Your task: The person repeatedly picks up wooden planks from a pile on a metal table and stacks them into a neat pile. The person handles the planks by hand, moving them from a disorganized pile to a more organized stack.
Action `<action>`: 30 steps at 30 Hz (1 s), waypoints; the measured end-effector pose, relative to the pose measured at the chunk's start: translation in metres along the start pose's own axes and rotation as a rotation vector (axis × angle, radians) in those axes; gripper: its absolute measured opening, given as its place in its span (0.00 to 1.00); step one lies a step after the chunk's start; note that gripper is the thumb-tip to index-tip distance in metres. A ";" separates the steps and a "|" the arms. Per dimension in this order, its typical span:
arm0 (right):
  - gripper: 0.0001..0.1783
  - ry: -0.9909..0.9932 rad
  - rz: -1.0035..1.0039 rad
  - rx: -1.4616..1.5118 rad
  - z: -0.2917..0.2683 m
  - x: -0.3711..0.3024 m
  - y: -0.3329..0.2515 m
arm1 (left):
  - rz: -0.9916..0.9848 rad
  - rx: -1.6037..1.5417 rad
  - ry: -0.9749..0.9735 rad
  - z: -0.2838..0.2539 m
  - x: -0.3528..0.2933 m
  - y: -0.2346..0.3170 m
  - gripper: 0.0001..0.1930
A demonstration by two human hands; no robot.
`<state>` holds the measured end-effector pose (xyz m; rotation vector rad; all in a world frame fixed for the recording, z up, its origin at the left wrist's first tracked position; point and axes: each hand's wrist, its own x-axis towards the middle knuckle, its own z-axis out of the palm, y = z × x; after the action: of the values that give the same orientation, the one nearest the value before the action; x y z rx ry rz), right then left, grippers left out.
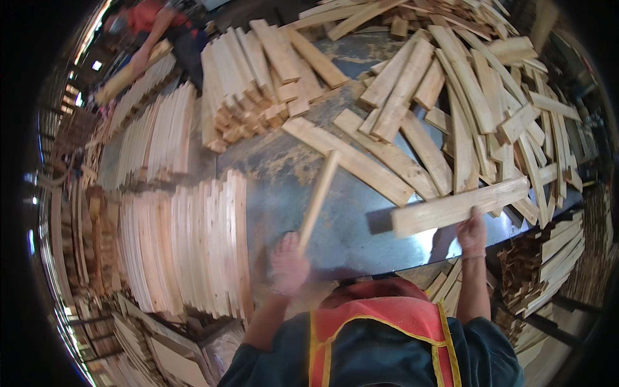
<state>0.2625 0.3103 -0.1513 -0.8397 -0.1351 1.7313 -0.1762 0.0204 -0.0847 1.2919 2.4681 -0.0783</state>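
My left hand [289, 263], slightly blurred, is closed on the near end of a narrow wooden slat [320, 197]. The slat slants up and away over the metal table [284, 222]. At the right, my right hand [472, 233] grips a wide pale plank [459, 205] by its lower edge. That plank is raised above the table, roughly crosswise, its right end overlapping the loose boards. Beyond the slat, a longer board [351, 158] lies diagonally on the table, with another board [390, 155] beside it.
A jumbled pile of boards [467, 109] covers the far right. Upright rows of boards [184, 245] stand at the left, and a stack [242, 84] lies farther back. A co-worker [151, 26] handles wood at the far left. More stacked boards [548, 258] stand below the table's right edge.
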 end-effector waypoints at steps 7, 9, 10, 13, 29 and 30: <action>0.22 -0.308 0.462 -0.493 0.049 -0.094 0.163 | -0.281 0.372 0.271 0.004 -0.071 -0.157 0.41; 0.22 -0.260 0.518 -0.592 0.077 -0.114 0.205 | -0.251 0.267 0.235 -0.006 -0.073 -0.157 0.42; 0.20 -0.260 0.551 -0.601 0.084 -0.120 0.228 | -0.180 0.170 0.199 -0.003 -0.068 -0.145 0.43; 0.17 -0.312 0.637 -0.661 0.105 -0.137 0.292 | -0.080 -0.165 -0.053 -0.035 -0.057 -0.064 0.48; 0.35 -0.499 -0.271 -2.623 0.198 -0.013 0.169 | -0.249 0.293 0.220 -0.006 -0.041 -0.123 0.46; 0.33 -0.590 -0.247 -2.536 0.197 -0.025 0.175 | -0.198 0.221 0.223 -0.002 -0.037 -0.108 0.47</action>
<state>0.0080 0.2916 -0.0809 -1.5828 -2.9633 0.5637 -0.2444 -0.0708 -0.0822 1.1917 2.8422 -0.2781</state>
